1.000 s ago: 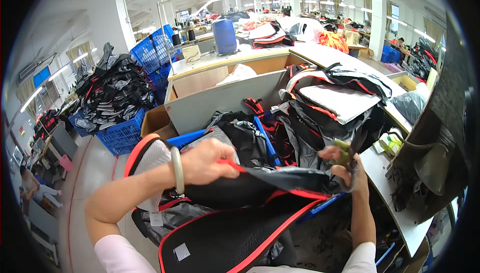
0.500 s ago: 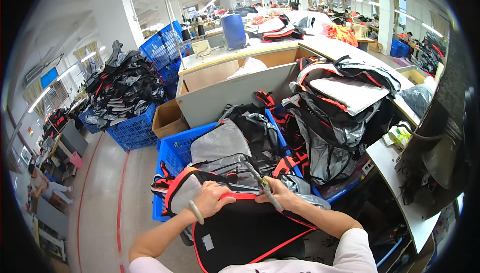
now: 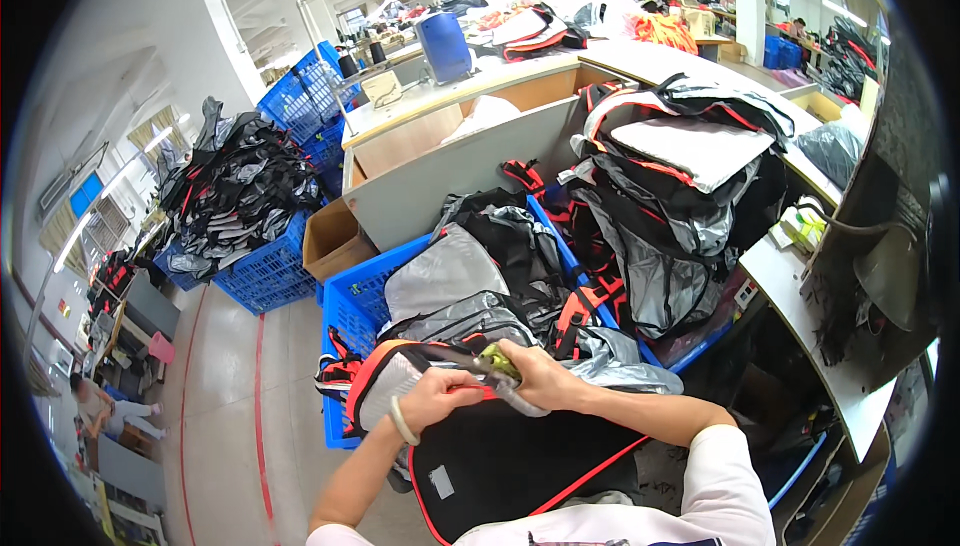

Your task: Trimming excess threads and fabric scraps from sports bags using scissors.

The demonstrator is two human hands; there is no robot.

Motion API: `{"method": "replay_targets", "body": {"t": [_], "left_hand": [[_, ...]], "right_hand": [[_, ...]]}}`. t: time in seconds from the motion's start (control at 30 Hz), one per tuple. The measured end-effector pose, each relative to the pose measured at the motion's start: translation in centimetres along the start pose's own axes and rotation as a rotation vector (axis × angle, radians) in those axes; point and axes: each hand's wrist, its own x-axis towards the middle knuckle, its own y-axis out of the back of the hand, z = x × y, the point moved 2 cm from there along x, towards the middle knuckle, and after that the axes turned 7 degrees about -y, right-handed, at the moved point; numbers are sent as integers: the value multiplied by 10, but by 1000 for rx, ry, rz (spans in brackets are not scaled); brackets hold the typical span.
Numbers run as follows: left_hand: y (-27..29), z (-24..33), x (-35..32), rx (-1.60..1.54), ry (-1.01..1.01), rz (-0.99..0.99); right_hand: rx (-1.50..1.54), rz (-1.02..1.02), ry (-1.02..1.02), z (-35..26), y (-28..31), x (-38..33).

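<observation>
A black bag piece (image 3: 535, 461) with red-orange edging and a small white label lies across my lap and the front of a blue crate (image 3: 345, 296). My left hand (image 3: 437, 401), a pale bracelet at its wrist, is closed on the bag's edge, fingertips pinching the red trim. Just right of it, my right hand (image 3: 542, 378) is closed round a pair of scissors (image 3: 500, 361) with grey handles and yellow-green wrapping. Their dark blades point left, over the trim near my left fingers. Whether they touch the fabric I cannot tell.
Grey and black bags (image 3: 445, 276) fill the crate. More bags (image 3: 665, 216) are heaped to its right, beside a white-topped table (image 3: 810, 346). A cardboard box (image 3: 335, 238) and a piled crate (image 3: 265, 276) stand left. A person (image 3: 110, 406) sits far left.
My right hand has moved left, bringing the scissors' blades over the trim by my left hand. My left hand keeps its hold on the bag edge. The whole view has shifted slightly.
</observation>
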Motion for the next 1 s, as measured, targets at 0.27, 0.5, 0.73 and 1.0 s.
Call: {"method": "replay_targets", "body": {"t": [0.27,0.5,0.73,1.0], "left_hand": [[-11,4,4,91,42,191],[-15,-8,9,-258,-85,214],[-15,-15,5,-463,-84,185],[-5,-16,1,-429,-100,188]], "right_hand": [[-101,172,112,5,-1,9],[197,226,113,10,31,13],[-638,36,96,11,95,-26],[-807,-273,-77,8,82,-16]]}}
